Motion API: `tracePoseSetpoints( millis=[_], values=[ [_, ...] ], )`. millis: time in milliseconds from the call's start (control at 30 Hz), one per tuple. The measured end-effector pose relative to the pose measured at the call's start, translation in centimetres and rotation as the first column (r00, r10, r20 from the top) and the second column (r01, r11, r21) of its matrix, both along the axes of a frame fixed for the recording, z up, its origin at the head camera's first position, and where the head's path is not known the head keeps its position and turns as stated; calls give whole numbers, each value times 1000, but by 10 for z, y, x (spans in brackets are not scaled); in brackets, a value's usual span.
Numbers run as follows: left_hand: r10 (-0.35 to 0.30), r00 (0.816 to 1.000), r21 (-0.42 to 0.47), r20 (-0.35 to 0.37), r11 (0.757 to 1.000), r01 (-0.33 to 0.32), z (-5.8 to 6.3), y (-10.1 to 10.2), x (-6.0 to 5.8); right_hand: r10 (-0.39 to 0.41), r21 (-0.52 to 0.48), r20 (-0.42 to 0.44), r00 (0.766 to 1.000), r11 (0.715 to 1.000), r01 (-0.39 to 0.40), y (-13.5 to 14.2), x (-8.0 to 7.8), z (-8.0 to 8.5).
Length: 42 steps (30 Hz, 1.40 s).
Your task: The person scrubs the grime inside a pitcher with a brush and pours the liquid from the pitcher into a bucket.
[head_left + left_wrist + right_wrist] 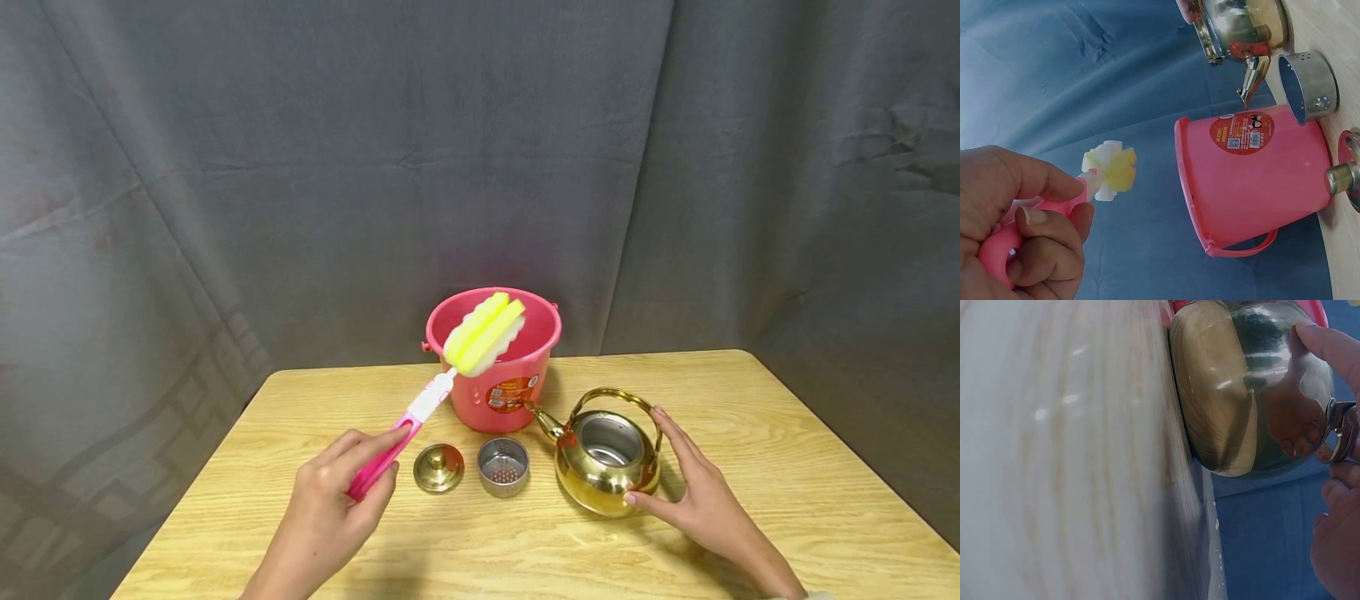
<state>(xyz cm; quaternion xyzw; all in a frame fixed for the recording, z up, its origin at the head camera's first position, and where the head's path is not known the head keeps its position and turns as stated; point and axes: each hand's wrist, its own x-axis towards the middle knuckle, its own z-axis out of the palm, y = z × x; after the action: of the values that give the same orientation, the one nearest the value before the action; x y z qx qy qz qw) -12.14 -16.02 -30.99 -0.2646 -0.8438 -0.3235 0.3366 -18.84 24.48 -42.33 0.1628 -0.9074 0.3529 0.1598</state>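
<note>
My left hand point(330, 492) grips the pink handle of a sponge bottle brush point(427, 398). Its yellow and white sponge head point(1110, 170) points up and away, overlapping the bucket in the head view. At the right, my right hand point(701, 500) holds the side of a shiny gold teapot point(600, 483). The thumb presses on its round body, and the other fingers are at the base of its raised handle. Lidless, the teapot stands upright on the table, spout toward the bucket. Part of the fingers is cut off in the right wrist view.
A pink bucket point(468, 404) with a red oval label stands behind at the middle of the wooden table point(300, 417). Before it lie a gold lid point(429, 477) with a knob and a perforated metal strainer point(504, 490). A grey curtain point(337, 208) hangs behind.
</note>
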Motion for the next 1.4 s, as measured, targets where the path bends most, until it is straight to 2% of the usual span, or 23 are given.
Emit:
tracePoseSetpoints(
  millis=[433, 633, 800, 1000, 1067, 1267, 1400],
  values=[
    [-32, 999, 3, 0, 999, 32, -5, 8, -1, 0, 2, 2, 1000, 1000, 0, -1, 1, 0],
    [-27, 999, 4, 36, 1000, 27, -5, 15, -1, -5, 6, 3, 1000, 1000, 5, -2, 0, 1],
    [-42, 999, 13, 20, 999, 42, -8, 20, -2, -5, 3, 0, 1000, 1000, 5, -3, 0, 1],
    [-40, 992, 12, 117, 999, 39, -9, 23, 0, 7, -15, -4, 1000, 1000, -7, -6, 3, 1],
    [-37, 991, 7, 126, 999, 36, -10, 23, 1, 13, -22, -8, 1000, 1000, -13, -6, 4, 0],
    [-75, 991, 1, 108, 997, 75, -13, 26, 4, 24, -22, -4, 1000, 999, -24, -7, 11, -2],
    [-106, 989, 0, 101, 994, 106, -13, 28, 2, 9, -18, -6, 1000, 1000, -9, -7, 11, 0]
  ],
)
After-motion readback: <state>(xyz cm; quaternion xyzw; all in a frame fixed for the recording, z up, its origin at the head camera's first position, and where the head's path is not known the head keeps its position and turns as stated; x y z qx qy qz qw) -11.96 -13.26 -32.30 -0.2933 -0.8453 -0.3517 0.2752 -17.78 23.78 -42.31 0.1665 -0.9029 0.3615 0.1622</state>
